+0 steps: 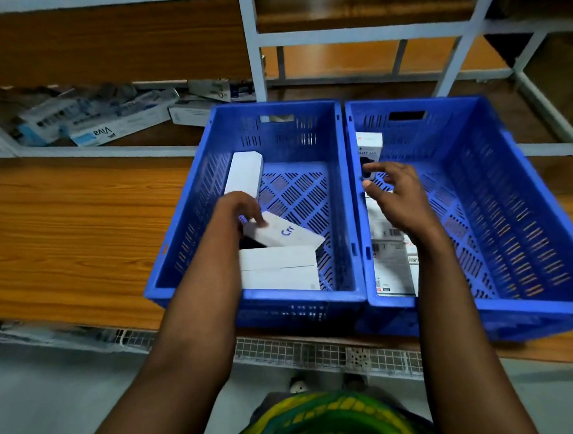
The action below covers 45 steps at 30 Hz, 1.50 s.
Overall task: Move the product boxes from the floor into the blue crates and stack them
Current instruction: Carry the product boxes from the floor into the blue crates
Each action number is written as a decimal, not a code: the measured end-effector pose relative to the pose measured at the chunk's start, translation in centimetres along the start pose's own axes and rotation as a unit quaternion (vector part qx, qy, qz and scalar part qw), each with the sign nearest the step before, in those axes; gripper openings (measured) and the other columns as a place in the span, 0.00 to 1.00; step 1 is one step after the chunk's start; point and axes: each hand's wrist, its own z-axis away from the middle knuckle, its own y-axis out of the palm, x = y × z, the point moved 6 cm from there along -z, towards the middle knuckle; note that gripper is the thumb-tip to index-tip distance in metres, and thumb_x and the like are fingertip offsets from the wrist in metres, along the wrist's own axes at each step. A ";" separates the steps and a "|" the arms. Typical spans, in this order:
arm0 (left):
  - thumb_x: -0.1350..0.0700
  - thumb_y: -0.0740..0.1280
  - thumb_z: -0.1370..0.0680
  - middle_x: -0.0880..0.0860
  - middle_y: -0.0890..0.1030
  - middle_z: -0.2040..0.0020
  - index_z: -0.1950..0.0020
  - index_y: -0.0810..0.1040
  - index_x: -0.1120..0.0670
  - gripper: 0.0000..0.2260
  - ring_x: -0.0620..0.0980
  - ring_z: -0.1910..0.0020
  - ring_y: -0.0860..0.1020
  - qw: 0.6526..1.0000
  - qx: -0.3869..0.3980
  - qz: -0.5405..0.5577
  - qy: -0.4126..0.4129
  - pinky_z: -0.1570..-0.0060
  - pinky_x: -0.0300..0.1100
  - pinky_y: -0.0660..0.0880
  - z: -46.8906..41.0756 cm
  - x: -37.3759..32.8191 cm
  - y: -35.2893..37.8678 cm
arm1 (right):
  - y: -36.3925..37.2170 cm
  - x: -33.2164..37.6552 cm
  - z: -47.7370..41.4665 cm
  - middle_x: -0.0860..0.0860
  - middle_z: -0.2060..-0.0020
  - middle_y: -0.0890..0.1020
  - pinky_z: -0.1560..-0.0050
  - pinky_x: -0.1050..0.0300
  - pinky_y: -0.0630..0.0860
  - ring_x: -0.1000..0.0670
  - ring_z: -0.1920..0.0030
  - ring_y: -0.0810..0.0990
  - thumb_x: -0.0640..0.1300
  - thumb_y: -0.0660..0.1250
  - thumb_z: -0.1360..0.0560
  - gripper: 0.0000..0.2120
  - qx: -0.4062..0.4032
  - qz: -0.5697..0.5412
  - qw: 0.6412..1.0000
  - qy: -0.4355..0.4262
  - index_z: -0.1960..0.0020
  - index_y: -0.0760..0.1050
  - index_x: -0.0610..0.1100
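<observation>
Two blue crates stand side by side on a wooden shelf, the left crate (186, 222) and the right crate (496, 186). My left hand (240, 209) is inside the left crate, fingers on a tilted white box with blue letters (289, 233). Under that box lies a flat white box (278, 270), and a long white box (244, 174) leans against the crate's left wall. My right hand (395, 194) hovers with fingers spread over the right crate's left side, above a white printed box (392, 264) lying flat. A small white box (369, 146) stands behind it.
The wooden shelf (63, 235) stretches left of the crates. Several white and blue product boxes (97, 119) lie jumbled on the floor behind the shelf frame. White metal rack posts (253, 46) rise behind the crates. A wire mesh strip (318, 351) runs below the shelf's front edge.
</observation>
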 end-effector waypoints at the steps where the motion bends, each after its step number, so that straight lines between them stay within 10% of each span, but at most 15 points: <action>1: 0.60 0.76 0.24 0.58 0.80 0.59 0.41 0.75 0.66 0.18 0.57 0.57 0.77 0.997 0.015 -0.079 -0.004 0.51 0.50 0.78 -0.5 0.4 0.5 | 0.0 0.1 0.3 0.50 0.39 0.71 0.29 0.56 0.68 0.56 0.41 0.72 0.44 0.69 0.19 0.15 -0.003 -0.005 1.000 0.000 0.33 0.79 0.47; 9: 0.44 0.83 0.44 0.58 0.82 0.41 0.40 0.75 0.57 0.38 0.62 0.43 0.81 0.975 -0.172 -0.083 0.112 0.43 0.59 0.80 0.7 -3.8 -0.8 | -1.3 -0.5 3.3 0.49 0.40 0.75 0.32 0.50 0.70 0.53 0.40 0.73 0.43 0.67 0.20 0.14 -0.037 0.001 0.999 -0.013 0.35 0.79 0.51; 14: 0.45 0.82 0.35 0.57 0.86 0.55 0.48 0.82 0.58 0.24 0.54 0.66 0.83 0.963 -0.186 0.101 0.164 0.67 0.43 0.77 6.5 -3.4 2.6 | -2.8 -0.8 4.5 0.48 0.41 0.74 0.31 0.47 0.71 0.46 0.35 0.75 0.47 0.68 0.19 0.12 -0.040 -0.011 0.999 0.006 0.36 0.79 0.53; 26: 0.56 0.74 0.23 0.51 0.85 0.60 0.52 0.82 0.52 0.02 0.42 0.71 0.79 0.867 -0.216 0.366 0.262 0.69 0.37 0.74 20.2 3.3 11.8 | -1.8 4.4 12.2 0.58 0.48 0.80 0.39 0.45 0.77 0.52 0.42 0.80 0.46 0.68 0.21 0.07 -0.036 -0.115 0.981 -0.155 0.45 0.83 0.49; 36: 0.59 0.71 0.21 0.51 0.86 0.61 0.48 0.84 0.56 0.03 0.49 0.65 0.82 0.728 -0.496 0.434 0.189 0.67 0.41 0.76 36.1 27.3 14.5 | 11.4 13.6 28.1 0.54 0.50 0.85 0.39 0.44 0.77 0.50 0.46 0.83 0.53 0.69 0.23 0.08 0.214 -0.183 0.926 -0.253 0.48 0.83 0.52; 45: 0.61 0.70 0.20 0.55 0.84 0.61 0.46 0.83 0.61 0.05 0.47 0.69 0.80 0.567 -0.658 0.494 0.047 0.70 0.40 0.73 52.7 56.4 25.6 | 23.6 24.4 55.2 0.54 0.49 0.84 0.41 0.47 0.77 0.50 0.46 0.81 0.51 0.69 0.23 0.08 0.432 -0.190 0.802 -0.365 0.47 0.84 0.50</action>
